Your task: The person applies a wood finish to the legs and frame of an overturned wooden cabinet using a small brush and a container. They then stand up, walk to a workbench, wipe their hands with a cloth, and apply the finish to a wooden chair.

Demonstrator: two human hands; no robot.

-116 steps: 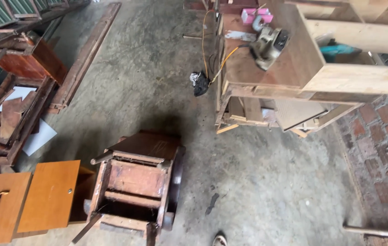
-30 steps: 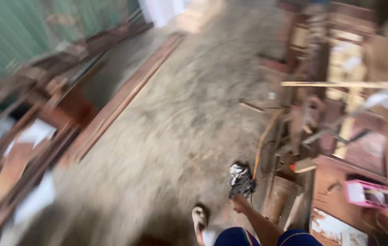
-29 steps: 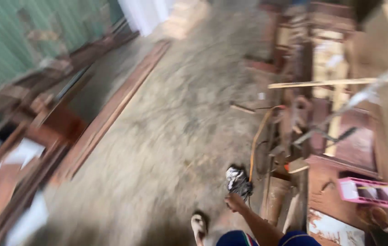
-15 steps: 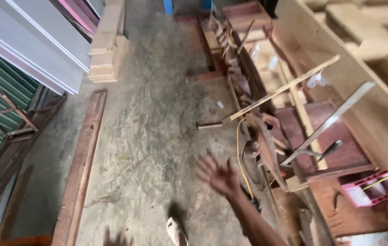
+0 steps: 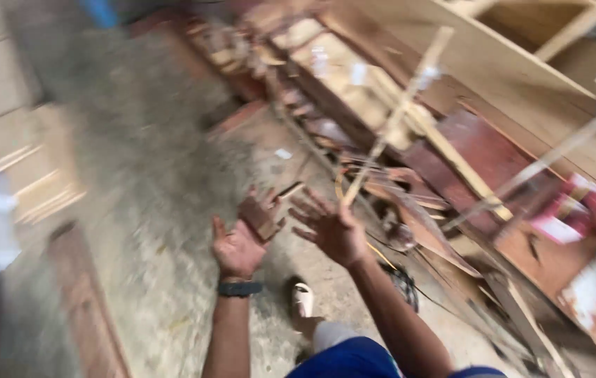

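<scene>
Heavy blur throughout. Both hands raised over bare concrete floor. Left hand palm up, fingers spread, holding nothing; dark wristband at wrist. Right hand splayed wide, empty, just beside left, close to thin wooden strip leaning from clutter; contact not discernible. Open room to left and ahead across floor. Right edge hemmed by stacked boards and furniture frames; pink box among them. Plank along lower left. Half a second back only right hand up; now both up, view swung right.
</scene>
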